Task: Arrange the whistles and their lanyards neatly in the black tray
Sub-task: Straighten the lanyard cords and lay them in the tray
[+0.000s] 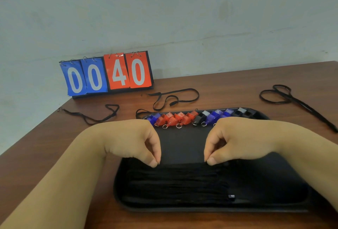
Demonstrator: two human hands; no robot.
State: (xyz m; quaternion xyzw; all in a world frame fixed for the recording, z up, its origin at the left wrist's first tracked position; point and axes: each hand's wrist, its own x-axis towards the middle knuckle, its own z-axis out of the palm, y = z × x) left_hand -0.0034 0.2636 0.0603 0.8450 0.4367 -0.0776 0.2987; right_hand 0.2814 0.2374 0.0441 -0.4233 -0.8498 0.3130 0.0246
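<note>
Left hand (131, 140), right hand (237, 140): each pinches black cord lanyard (182, 165) | over shallow black plastic tray (265, 179) | coloured plastic whistles (175, 118) line far rim

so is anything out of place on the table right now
Yes. Three lanyards lie loose and tangled on the table, outside the tray: the left lanyard, the middle lanyard behind the tray by the scoreboard, and the right lanyard. The whistles sit in a tidy row along the tray's far edge.
</note>
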